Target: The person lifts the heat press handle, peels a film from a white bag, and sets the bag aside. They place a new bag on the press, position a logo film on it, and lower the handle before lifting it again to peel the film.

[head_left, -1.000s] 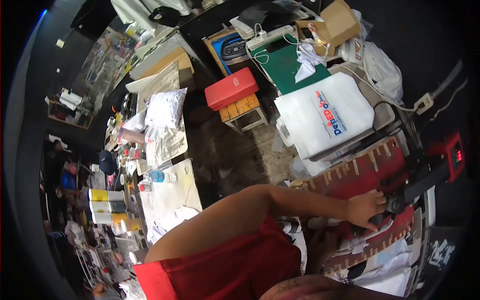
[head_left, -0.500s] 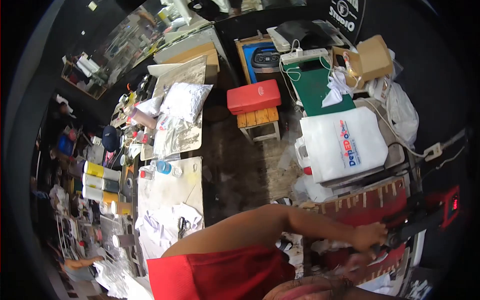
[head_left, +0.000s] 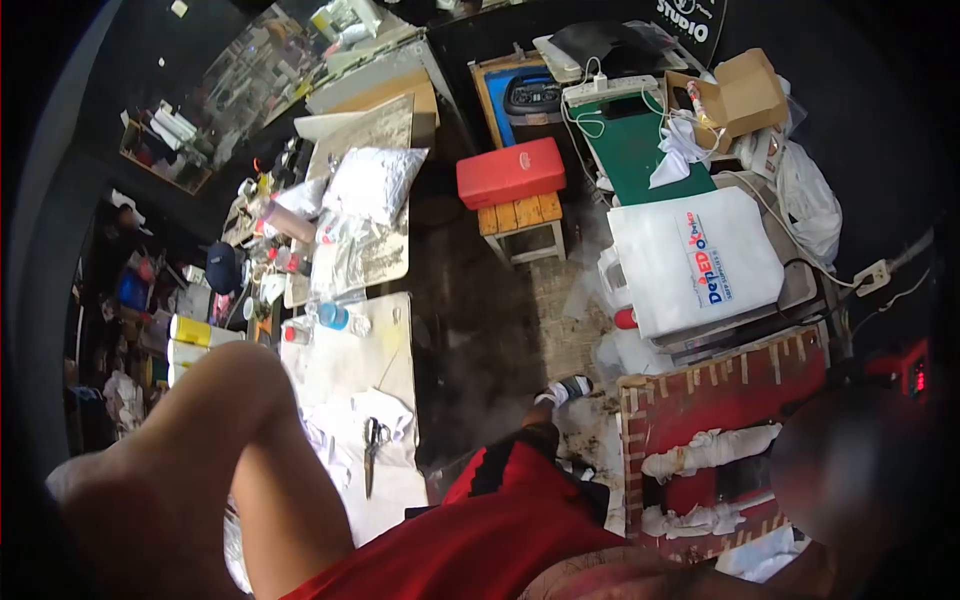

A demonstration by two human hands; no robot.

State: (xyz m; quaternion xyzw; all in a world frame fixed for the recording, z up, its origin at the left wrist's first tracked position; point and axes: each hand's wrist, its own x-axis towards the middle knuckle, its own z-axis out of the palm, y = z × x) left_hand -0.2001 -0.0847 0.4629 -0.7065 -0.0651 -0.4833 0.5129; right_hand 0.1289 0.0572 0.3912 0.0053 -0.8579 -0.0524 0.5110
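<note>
Hands: too blurred or hidden to tell how open, or whether holding anything. Red board (head_left: 720,405), lower right: two white cloth rolls (head_left: 710,453) lying across it, probably as padding. Scissors (head_left: 370,452), left of centre: flat on the desk (head_left: 385,330), presumably for easy reach. Red case (head_left: 512,173), upper centre: on a wooden stool (head_left: 525,214), likely to clear the floor.

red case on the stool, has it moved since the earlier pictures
No, in no direction that shows: the camera's view has shifted, but the red case still lies in the same place on the wooden stool.
</note>
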